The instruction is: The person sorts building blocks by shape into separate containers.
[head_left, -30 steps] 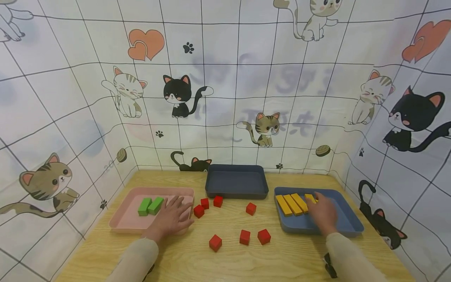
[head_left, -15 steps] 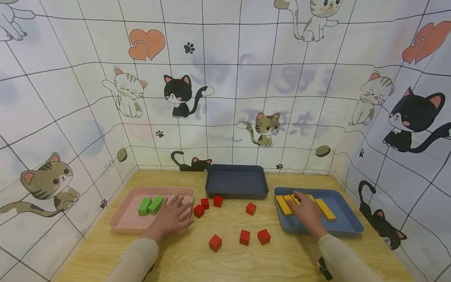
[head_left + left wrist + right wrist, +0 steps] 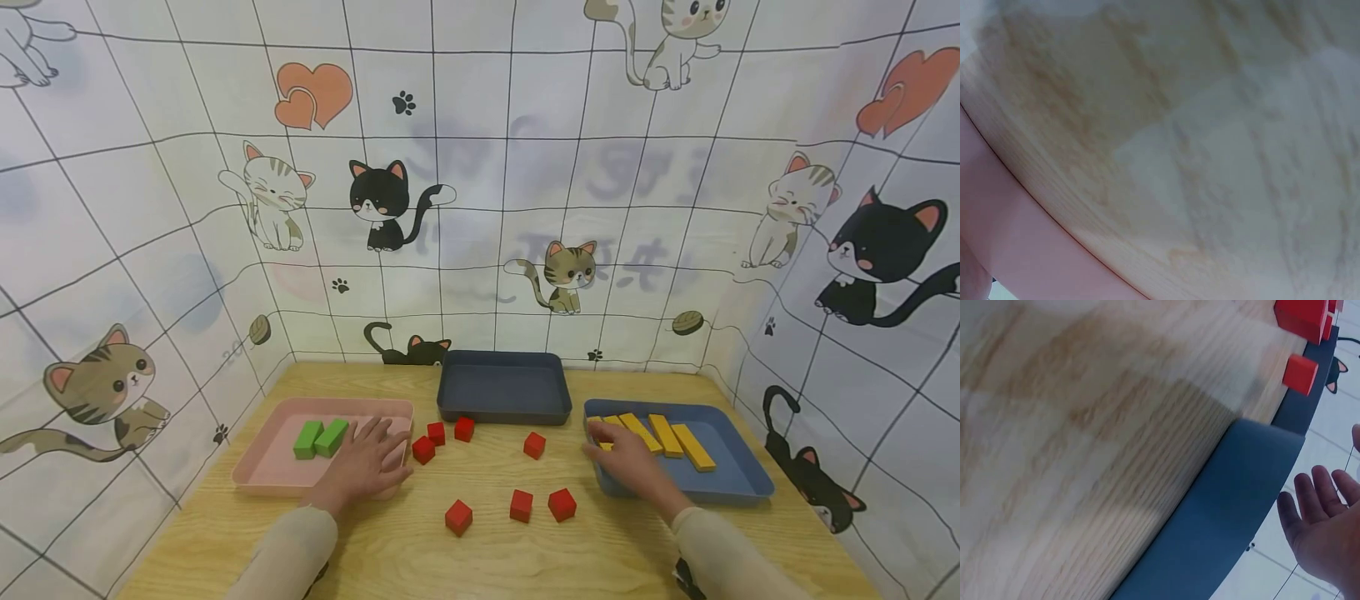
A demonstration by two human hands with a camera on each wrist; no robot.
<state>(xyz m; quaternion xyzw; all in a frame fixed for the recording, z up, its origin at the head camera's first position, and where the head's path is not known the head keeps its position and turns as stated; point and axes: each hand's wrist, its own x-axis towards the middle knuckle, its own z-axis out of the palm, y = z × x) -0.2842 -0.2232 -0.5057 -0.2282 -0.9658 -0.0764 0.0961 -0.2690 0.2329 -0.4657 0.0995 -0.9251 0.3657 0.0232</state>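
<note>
My left hand (image 3: 365, 458) rests with spread fingers over the right side of the pink tray (image 3: 258, 471), beside two green blocks (image 3: 308, 440). In the left wrist view only the tray's pink wall (image 3: 1035, 231) and a sliver of hand show. My right hand (image 3: 630, 458) is over the left end of the blue tray (image 3: 738, 467). Its fingers reach the leftmost yellow blocks (image 3: 665, 436) and partly cover them; contact cannot be told. The right wrist view shows that hand (image 3: 1329, 537) with loosely bent fingers above the blue tray wall (image 3: 1222, 494), no block visible in it.
Several red cubes (image 3: 521, 506) lie scattered on the wooden table (image 3: 495, 558) between the trays. A dark grey tray (image 3: 504, 387) stands at the back middle. Behind and to both sides hangs a white cloth (image 3: 480, 183) printed with cats.
My right hand has moved leftward across the blue tray, from the right-hand yellow blocks to the leftmost ones, uncovering those on the right. The left hand has stayed in place.
</note>
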